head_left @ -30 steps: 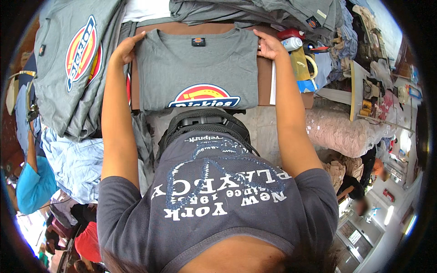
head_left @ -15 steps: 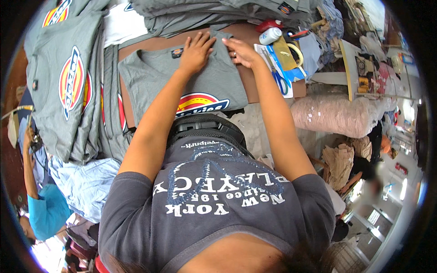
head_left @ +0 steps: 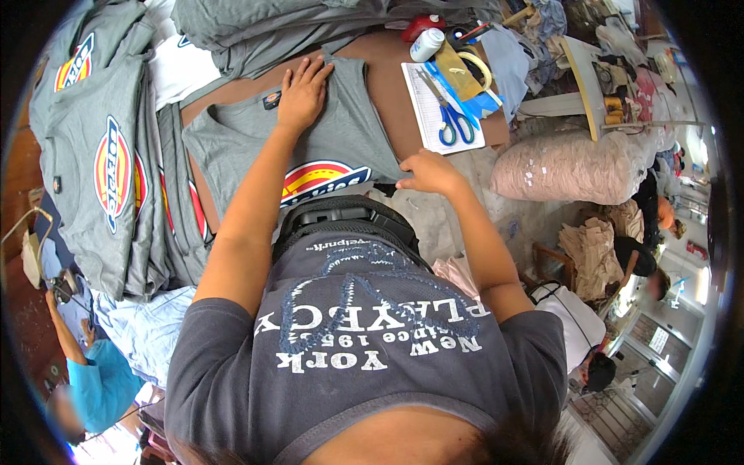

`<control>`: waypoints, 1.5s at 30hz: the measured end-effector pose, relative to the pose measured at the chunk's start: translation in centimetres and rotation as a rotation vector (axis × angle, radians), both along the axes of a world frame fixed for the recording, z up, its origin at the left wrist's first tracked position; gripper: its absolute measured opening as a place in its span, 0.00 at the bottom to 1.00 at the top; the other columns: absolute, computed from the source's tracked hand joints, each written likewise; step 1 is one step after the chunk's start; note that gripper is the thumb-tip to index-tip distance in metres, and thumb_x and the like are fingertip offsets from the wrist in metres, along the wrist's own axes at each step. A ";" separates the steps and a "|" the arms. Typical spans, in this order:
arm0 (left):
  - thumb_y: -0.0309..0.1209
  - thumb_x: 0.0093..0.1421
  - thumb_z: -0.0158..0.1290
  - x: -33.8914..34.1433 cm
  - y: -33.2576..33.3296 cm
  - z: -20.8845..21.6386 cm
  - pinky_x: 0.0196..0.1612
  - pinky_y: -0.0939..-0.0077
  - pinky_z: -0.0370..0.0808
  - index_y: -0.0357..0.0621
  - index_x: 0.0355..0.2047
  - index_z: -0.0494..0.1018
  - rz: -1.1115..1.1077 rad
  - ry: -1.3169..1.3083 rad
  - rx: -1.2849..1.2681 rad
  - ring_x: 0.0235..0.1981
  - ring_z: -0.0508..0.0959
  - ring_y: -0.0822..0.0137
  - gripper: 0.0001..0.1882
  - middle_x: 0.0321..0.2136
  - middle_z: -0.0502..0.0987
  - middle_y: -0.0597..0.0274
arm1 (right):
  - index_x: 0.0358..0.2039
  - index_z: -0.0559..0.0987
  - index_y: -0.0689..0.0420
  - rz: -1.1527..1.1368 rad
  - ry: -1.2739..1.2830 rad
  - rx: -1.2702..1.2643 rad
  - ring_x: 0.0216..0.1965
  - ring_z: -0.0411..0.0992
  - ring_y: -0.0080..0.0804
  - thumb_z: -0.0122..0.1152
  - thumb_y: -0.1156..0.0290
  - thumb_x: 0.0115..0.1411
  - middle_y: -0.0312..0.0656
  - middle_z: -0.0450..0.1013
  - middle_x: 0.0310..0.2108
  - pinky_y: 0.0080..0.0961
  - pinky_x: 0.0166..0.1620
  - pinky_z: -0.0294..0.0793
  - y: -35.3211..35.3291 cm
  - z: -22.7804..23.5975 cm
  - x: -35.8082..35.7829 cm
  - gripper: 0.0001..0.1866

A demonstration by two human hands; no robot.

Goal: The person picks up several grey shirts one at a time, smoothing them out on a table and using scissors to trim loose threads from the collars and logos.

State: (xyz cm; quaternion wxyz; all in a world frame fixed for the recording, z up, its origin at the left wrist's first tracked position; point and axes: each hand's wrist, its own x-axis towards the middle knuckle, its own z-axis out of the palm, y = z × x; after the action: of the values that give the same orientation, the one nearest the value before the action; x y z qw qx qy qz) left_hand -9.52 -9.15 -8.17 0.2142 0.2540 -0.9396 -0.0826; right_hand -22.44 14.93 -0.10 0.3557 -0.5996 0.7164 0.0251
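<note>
A grey T-shirt (head_left: 232, 147) with a red, yellow and blue print lies spread on a brown board (head_left: 377, 85) in front of me. My left hand (head_left: 304, 94) rests flat on it beside the neck label, its fingers extended. At the shirt's lower right corner, my right hand (head_left: 432, 172) has its fingers curled, with thumb and forefinger on the fabric edge. Blue-handled scissors (head_left: 448, 124) lie on a white sheet of paper (head_left: 425, 101) just beyond that hand.
Grey printed shirts (head_left: 77, 186) are piled on the left, with more grey cloth (head_left: 271, 31) at the back. A white bottle (head_left: 427, 45) and a tape roll (head_left: 480, 68) stand near the paper. A plastic-wrapped pink bundle (head_left: 566, 167) lies right. Another person in blue (head_left: 105, 391) is at far left.
My right hand has moved from the shirt's upper right shoulder down its side to the lower right corner. My left hand stays on the shirt by the neckline. The view has shifted slightly.
</note>
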 end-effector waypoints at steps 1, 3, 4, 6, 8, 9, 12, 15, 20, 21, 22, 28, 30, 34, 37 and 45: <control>0.36 0.57 0.40 -0.1 0.0 0.1 0.54 0.51 0.50 0.56 0.49 0.62 0.001 0.026 0.022 0.55 0.57 0.62 0.18 0.52 0.60 0.66 | 0.22 0.75 0.58 -0.040 0.057 -0.119 0.31 0.68 0.42 0.60 0.57 0.42 0.42 0.71 0.23 0.33 0.33 0.65 1.1 -0.5 0.3 0.16; 0.38 0.56 0.42 -1.3 0.6 0.5 0.52 0.46 0.50 0.54 0.47 0.62 0.118 -0.033 0.029 0.54 0.58 0.62 0.18 0.51 0.61 0.66 | 0.23 0.76 0.56 -0.065 0.143 -0.287 0.35 0.67 0.39 0.60 0.60 0.43 0.40 0.71 0.24 0.32 0.36 0.64 2.1 -0.4 0.8 0.12; 0.38 0.55 0.42 -2.0 0.9 0.9 0.52 0.44 0.49 0.53 0.46 0.63 0.177 -0.064 0.032 0.54 0.59 0.62 0.17 0.50 0.62 0.65 | 0.23 0.76 0.55 -0.049 0.172 -0.336 0.37 0.66 0.38 0.60 0.61 0.43 0.38 0.71 0.25 0.31 0.38 0.62 2.0 0.0 1.1 0.11; 0.43 0.54 0.43 -3.4 1.5 1.6 0.50 0.41 0.51 0.53 0.47 0.62 0.235 -0.113 -0.047 0.50 0.62 0.55 0.20 0.46 0.64 0.59 | 0.24 0.76 0.54 0.000 0.143 -0.413 0.39 0.65 0.35 0.59 0.62 0.44 0.36 0.71 0.26 0.31 0.40 0.60 1.7 0.8 1.5 0.10; 0.43 0.54 0.44 -4.7 1.9 2.3 0.50 0.41 0.51 0.54 0.46 0.62 0.311 -0.150 -0.086 0.48 0.63 0.52 0.20 0.43 0.65 0.56 | 0.25 0.76 0.53 0.069 0.025 -0.468 0.40 0.64 0.34 0.58 0.62 0.45 0.35 0.71 0.27 0.31 0.41 0.58 1.2 1.2 1.8 0.09; 0.43 0.52 0.45 -5.1 2.0 1.9 0.50 0.42 0.51 0.52 0.39 0.67 0.321 -0.021 -0.181 0.43 0.63 0.50 0.16 0.39 0.65 0.54 | 0.25 0.75 0.53 0.061 -0.067 -0.534 0.38 0.65 0.34 0.57 0.61 0.46 0.34 0.70 0.25 0.31 0.39 0.58 1.1 0.7 2.2 0.10; 0.40 0.53 0.44 -5.7 1.2 1.0 0.50 0.47 0.53 0.51 0.36 0.66 0.261 -0.021 -0.217 0.43 0.63 0.52 0.13 0.38 0.65 0.56 | 0.26 0.75 0.52 0.088 -0.047 -0.359 0.37 0.65 0.33 0.56 0.60 0.47 0.35 0.71 0.25 0.31 0.39 0.58 0.9 0.3 2.7 0.10; 0.37 0.53 0.44 -5.5 0.4 0.5 0.48 0.55 0.57 0.51 0.33 0.66 0.208 0.135 -0.261 0.41 0.65 0.57 0.09 0.35 0.66 0.61 | 0.22 0.75 0.52 0.058 0.181 -0.389 0.38 0.64 0.34 0.54 0.60 0.48 0.36 0.70 0.27 0.31 0.38 0.57 1.7 -0.7 2.6 0.10; 0.33 0.53 0.44 -5.0 -0.3 0.6 0.41 0.64 0.60 0.49 0.32 0.66 0.222 0.357 -0.111 0.34 0.68 0.62 0.06 0.29 0.69 0.65 | 0.18 0.75 0.54 0.056 0.275 -0.486 0.37 0.63 0.35 0.55 0.61 0.47 0.36 0.68 0.32 0.30 0.38 0.57 3.2 -0.9 1.8 0.10; 0.32 0.53 0.44 -5.0 -0.4 0.7 0.41 0.65 0.60 0.48 0.33 0.66 0.209 0.378 -0.056 0.35 0.68 0.61 0.07 0.29 0.69 0.64 | 0.19 0.74 0.55 0.093 0.199 -0.561 0.37 0.63 0.34 0.55 0.62 0.47 0.37 0.68 0.32 0.29 0.38 0.58 3.3 -0.8 1.5 0.10; 0.31 0.53 0.44 -5.0 -0.4 0.7 0.41 0.65 0.60 0.47 0.33 0.66 0.197 0.398 -0.001 0.35 0.68 0.60 0.07 0.29 0.69 0.63 | 0.19 0.74 0.55 0.130 0.121 -0.635 0.37 0.63 0.34 0.55 0.62 0.47 0.37 0.67 0.33 0.28 0.37 0.58 3.3 -0.7 1.3 0.10; 0.30 0.54 0.44 -5.1 -0.9 0.8 0.39 0.66 0.61 0.46 0.32 0.66 0.210 0.421 -0.013 0.34 0.68 0.60 0.06 0.28 0.70 0.63 | 0.19 0.67 0.56 0.054 -0.199 -0.557 0.25 0.67 0.35 0.50 0.64 0.52 0.39 0.68 0.20 0.30 0.32 0.59 3.2 0.9 1.8 0.11; 0.30 0.54 0.44 -5.3 -1.3 0.9 0.39 0.66 0.61 0.46 0.32 0.66 0.244 0.385 0.028 0.34 0.68 0.60 0.06 0.28 0.70 0.63 | 0.19 0.65 0.55 -0.042 -0.081 -0.570 0.21 0.67 0.38 0.48 0.62 0.53 0.41 0.67 0.16 0.32 0.29 0.59 3.6 -0.1 1.5 0.12; 0.31 0.53 0.44 -5.1 -1.1 0.7 0.39 0.66 0.61 0.48 0.33 0.66 0.139 0.328 -0.067 0.34 0.68 0.61 0.07 0.28 0.70 0.64 | 0.26 0.68 0.54 -0.330 -0.030 -0.291 0.23 0.68 0.41 0.49 0.61 0.53 0.42 0.67 0.17 0.35 0.25 0.63 5.4 -0.7 0.4 0.10; 0.38 0.53 0.45 -5.4 -0.7 0.9 0.39 0.67 0.60 0.49 0.33 0.66 0.189 0.101 -0.178 0.37 0.66 0.63 0.10 0.32 0.68 0.65 | 0.32 0.69 0.55 -0.536 -0.180 -0.231 0.27 0.68 0.42 0.52 0.62 0.51 0.43 0.68 0.25 0.37 0.27 0.65 5.7 -0.6 0.3 0.11; 0.38 0.52 0.47 -4.5 -1.5 0.0 0.45 0.60 0.60 0.45 0.36 0.64 0.049 0.245 0.085 0.40 0.67 0.55 0.14 0.34 0.67 0.56 | 0.40 0.68 0.56 -0.280 0.042 -0.925 0.42 0.62 0.48 0.56 0.62 0.48 0.47 0.64 0.40 0.37 0.43 0.62 -8.3 -0.7 -1.6 0.19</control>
State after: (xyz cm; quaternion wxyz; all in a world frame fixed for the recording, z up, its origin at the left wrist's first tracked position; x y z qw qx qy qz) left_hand -13.98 -10.65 -8.22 0.3182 0.2739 -0.8955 -0.1475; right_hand -24.03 6.66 -0.83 0.0371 -0.5920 0.7335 -0.3319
